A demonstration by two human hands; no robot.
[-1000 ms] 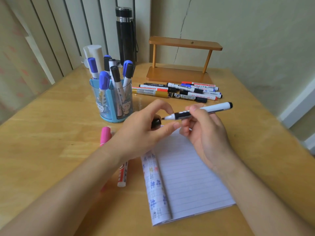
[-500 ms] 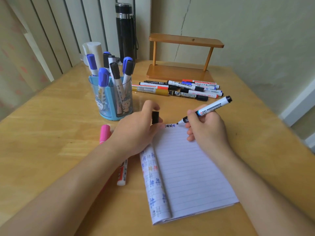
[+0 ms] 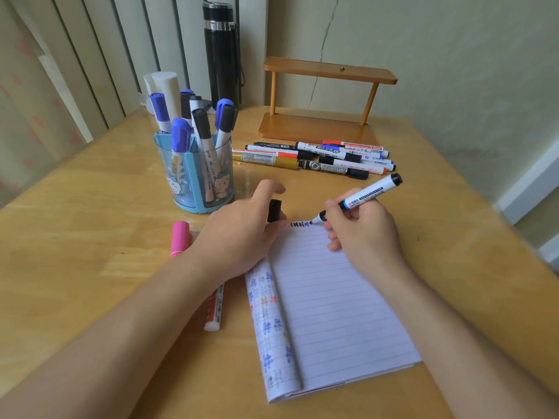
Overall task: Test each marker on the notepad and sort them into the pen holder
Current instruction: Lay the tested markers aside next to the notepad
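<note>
A lined notepad (image 3: 332, 303) lies open on the wooden table, with small ink marks along its top line. My right hand (image 3: 363, 228) grips a white marker (image 3: 367, 195) with a black end, its tip touching the top line of the page. My left hand (image 3: 239, 234) rests on the pad's upper left corner and pinches the marker's black cap (image 3: 274, 210). A blue pen holder (image 3: 196, 173) with several blue and black capped markers stands to the left. A row of loose markers (image 3: 317, 160) lies beyond the pad.
A pink marker (image 3: 180, 238) and a red-and-white marker (image 3: 215, 309) lie partly under my left forearm. A wooden shelf stand (image 3: 326, 101) sits at the back by the wall, a black flask (image 3: 222, 52) left of it. The table's right edge drops off near the wall.
My right hand swung the uncapped marker down from mid-air until its tip met the notepad's top line. My left hand settled onto the pad's corner with the cap.
</note>
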